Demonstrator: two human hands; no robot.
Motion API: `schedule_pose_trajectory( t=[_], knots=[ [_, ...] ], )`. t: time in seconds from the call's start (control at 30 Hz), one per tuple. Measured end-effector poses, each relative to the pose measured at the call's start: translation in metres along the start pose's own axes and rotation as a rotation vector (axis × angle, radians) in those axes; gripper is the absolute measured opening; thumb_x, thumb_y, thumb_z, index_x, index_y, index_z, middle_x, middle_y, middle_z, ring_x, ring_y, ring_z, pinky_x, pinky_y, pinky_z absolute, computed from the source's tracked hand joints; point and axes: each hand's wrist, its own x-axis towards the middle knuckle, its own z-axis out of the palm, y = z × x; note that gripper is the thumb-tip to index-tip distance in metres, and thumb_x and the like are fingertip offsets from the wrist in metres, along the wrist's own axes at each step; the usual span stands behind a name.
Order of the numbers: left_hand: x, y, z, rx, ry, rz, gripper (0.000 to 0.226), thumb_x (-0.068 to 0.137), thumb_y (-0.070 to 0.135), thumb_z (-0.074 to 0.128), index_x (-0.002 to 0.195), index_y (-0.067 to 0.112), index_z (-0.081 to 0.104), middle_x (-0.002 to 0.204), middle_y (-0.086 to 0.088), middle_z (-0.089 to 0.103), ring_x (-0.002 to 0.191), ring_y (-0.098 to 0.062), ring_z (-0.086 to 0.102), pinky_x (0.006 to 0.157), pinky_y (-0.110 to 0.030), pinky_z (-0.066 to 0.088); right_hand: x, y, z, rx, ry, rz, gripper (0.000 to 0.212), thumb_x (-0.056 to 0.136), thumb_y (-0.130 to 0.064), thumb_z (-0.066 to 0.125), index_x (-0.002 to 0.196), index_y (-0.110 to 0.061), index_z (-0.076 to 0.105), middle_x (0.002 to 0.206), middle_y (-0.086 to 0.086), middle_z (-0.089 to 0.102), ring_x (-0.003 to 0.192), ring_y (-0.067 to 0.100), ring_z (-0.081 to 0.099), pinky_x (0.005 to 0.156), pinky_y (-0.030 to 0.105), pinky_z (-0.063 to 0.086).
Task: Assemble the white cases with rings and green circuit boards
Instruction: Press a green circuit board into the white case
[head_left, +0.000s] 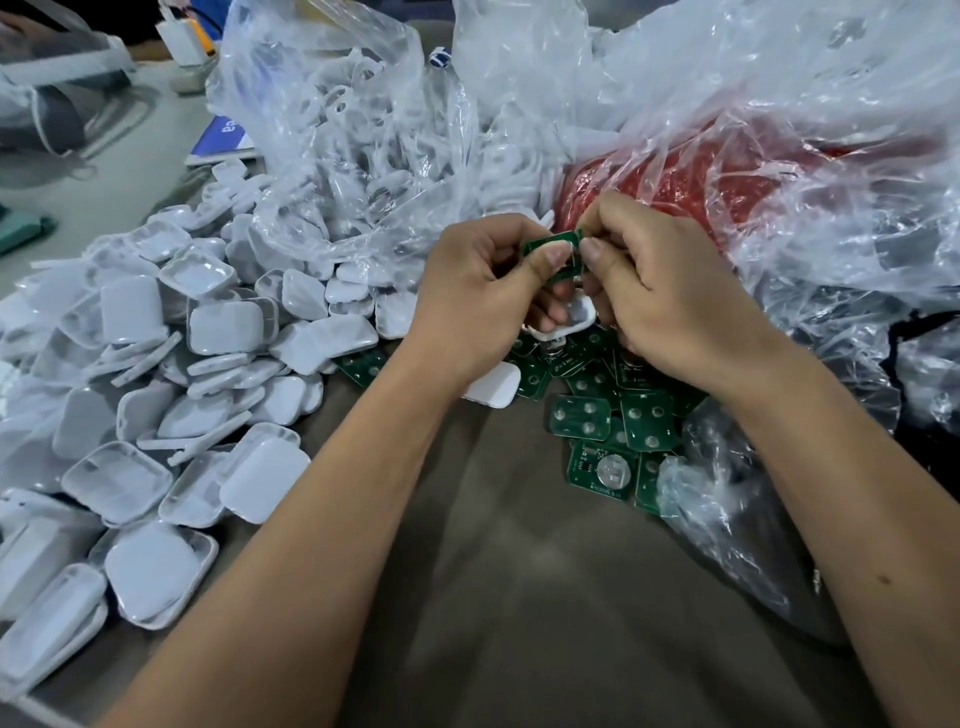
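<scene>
Item: green circuit board, held up between both hands. The left hand is pinching its near edge under the thumb, fingers curled; the right hand is gripping the opposite edge with thumb and curled fingertips. The two thumbs are almost meeting across the board.

Item: white case, open side showing, sitting just below the board. It is lying against the lower fingers of both hands; which hand is carrying it cannot be told.

Item: loose green circuit boards, lying in a scatter directly beneath and toward the person from the right hand, some overlapping.

Item: single white case lid, resting just under the left wrist.

Item: heap of white cases, spreading well to the left of the left forearm.

Item: clear plastic bag of white parts, standing beyond the left hand.

Item: red bag under clear film, lying just beyond the right hand.

Item: crumpled clear plastic, lying outside the right forearm.

Rings: none can be told apart.
</scene>
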Motion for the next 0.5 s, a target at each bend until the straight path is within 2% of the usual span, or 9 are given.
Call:
schedule_pose_trajectory(
  t=[0.13, 0.3, 0.43, 0.5],
  knots=[
    [0.0002, 0.0009, -0.0035, 0.14, -0.001, 0.078, 0.012, 0.099, -0.001, 0.061, 0.093, -0.007, 0.069, 0.066, -0.01, 0.068, 0.052, -0.019, 0.067, 0.051, -0.026, 0.052, 0.0003, -0.0013, -0.0038, -0.069, -0.033, -0.039, 0.018, 0.108, -0.012, 0.049, 0.094, -0.008, 0.058, 0.071, 0.004, 0.061, 0.061, 0.019, 0.054, 0.055, 0.034, 0.04],
    [-0.0003, 0.001, -0.0047, 0.221, 0.032, 0.109, 0.01, 0.097, 0.002, 0.064, 0.092, -0.001, 0.071, 0.067, -0.012, 0.07, 0.054, -0.02, 0.069, 0.051, -0.027, 0.053, -0.0005, -0.0021, -0.0072, -0.097, 0.008, -0.089, 0.015, 0.103, -0.006, 0.058, 0.089, -0.008, 0.059, 0.065, -0.008, 0.052, 0.055, 0.008, 0.043, 0.051, 0.015, 0.03],
    [0.0004, -0.0009, -0.0027, 0.282, 0.082, 0.137, 0.011, 0.095, 0.005, 0.065, 0.088, 0.002, 0.072, 0.062, -0.008, 0.068, 0.051, -0.018, 0.067, 0.051, -0.029, 0.054, -0.0007, -0.0061, 0.0011, -0.131, 0.085, -0.071, 0.014, 0.102, -0.006, 0.059, 0.089, -0.003, 0.062, 0.067, 0.004, 0.057, 0.054, 0.009, 0.042, 0.051, 0.019, 0.028],
    [0.0013, -0.0001, -0.0044, 0.252, 0.081, 0.133, 0.011, 0.094, 0.005, 0.065, 0.086, 0.005, 0.072, 0.062, -0.009, 0.068, 0.051, -0.021, 0.067, 0.051, -0.029, 0.053, -0.0011, -0.0079, 0.0019, -0.119, 0.097, -0.085, 0.015, 0.102, -0.005, 0.058, 0.087, -0.003, 0.062, 0.066, 0.004, 0.056, 0.055, 0.013, 0.042, 0.052, 0.02, 0.028]
  ],
)
